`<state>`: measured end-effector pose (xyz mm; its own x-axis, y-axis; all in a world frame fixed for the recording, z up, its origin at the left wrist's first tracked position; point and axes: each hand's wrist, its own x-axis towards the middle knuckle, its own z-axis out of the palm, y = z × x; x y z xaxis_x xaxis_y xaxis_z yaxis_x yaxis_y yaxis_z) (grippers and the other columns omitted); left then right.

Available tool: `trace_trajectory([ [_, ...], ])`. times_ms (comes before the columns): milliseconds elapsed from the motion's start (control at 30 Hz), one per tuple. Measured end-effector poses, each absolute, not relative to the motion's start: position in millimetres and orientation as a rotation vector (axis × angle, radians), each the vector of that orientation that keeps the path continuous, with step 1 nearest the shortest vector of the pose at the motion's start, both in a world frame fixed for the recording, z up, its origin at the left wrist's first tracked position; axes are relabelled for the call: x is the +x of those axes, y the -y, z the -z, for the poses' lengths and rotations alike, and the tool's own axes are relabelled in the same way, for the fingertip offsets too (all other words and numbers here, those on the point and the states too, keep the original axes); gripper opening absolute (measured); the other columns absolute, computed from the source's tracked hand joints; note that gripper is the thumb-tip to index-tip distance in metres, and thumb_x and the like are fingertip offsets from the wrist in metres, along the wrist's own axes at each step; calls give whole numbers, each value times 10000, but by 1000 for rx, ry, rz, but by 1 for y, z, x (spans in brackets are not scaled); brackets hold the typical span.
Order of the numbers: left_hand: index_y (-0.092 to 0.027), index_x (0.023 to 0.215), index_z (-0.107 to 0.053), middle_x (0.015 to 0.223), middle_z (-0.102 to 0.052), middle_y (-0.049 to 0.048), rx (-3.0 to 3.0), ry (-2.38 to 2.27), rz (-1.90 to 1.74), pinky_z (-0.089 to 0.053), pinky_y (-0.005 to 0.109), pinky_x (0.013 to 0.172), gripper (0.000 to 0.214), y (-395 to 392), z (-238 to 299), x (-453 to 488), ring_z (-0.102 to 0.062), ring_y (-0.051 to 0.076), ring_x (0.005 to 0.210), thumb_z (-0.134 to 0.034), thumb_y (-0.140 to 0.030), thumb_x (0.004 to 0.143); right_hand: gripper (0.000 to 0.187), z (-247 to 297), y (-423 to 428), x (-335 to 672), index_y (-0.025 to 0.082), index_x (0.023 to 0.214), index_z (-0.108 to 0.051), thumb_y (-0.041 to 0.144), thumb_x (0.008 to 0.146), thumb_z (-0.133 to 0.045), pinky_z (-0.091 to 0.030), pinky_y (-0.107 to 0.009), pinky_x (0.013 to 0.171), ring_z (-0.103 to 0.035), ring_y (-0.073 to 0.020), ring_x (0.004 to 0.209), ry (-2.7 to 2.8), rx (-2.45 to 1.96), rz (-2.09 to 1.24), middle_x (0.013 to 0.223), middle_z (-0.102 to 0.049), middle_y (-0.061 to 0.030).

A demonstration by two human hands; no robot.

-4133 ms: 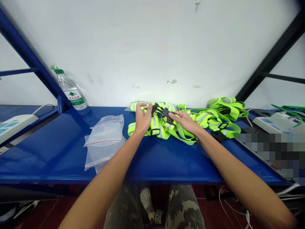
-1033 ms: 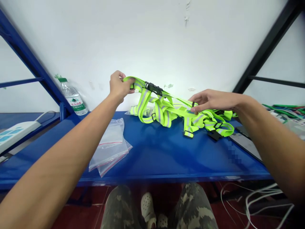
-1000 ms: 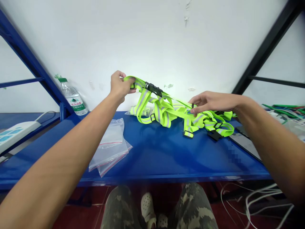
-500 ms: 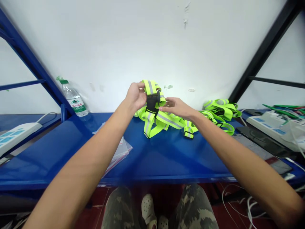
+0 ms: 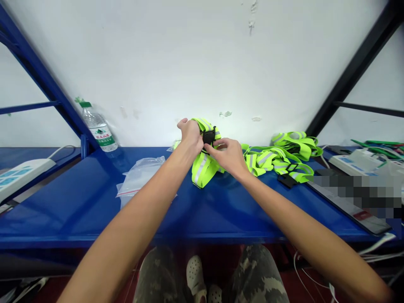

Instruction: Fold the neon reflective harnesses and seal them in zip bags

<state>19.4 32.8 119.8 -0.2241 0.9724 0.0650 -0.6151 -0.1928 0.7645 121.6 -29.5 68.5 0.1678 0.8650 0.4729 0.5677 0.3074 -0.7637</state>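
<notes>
Left hand (image 5: 190,135) clasps a neon reflective strap (image 5: 203,169); right hand (image 5: 226,156) pinches its black buckle (image 5: 208,136).
Open blue steel shelf (image 5: 158,210) stretches below the strap to the front edge, lower centre.

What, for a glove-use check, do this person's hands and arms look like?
The left hand and right hand are bare, with no gloves, and the forearms are bare too, with no sleeves, watch or wristband showing. The clothing in view is camouflage trousers and a white perforated clog.
</notes>
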Motion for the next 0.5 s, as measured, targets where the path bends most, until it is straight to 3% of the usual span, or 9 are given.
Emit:
trace_trajectory([
  [333,-206,723,-407,591,-436,-37,834,-661,-1580,-449,240,604,210,-25,-121,22,-486,106,533,-454,-5,679,409,-59,27,114,159,810,-713,552,702,-674,-458,-295,688,-634,-206,771,1421,-1246,-563,838,-721,-51],
  [500,-195,697,-410,593,-446,-31,910,-605,-1438,-431,217,554,206,-19,-125,15,-480,97,529,-487,-4,713,439,-62,32,111,165,806,-710,591,726,-640,-444,-281,651,-602,-180,707,1415,-1231,-544,799,-707,-41],
])
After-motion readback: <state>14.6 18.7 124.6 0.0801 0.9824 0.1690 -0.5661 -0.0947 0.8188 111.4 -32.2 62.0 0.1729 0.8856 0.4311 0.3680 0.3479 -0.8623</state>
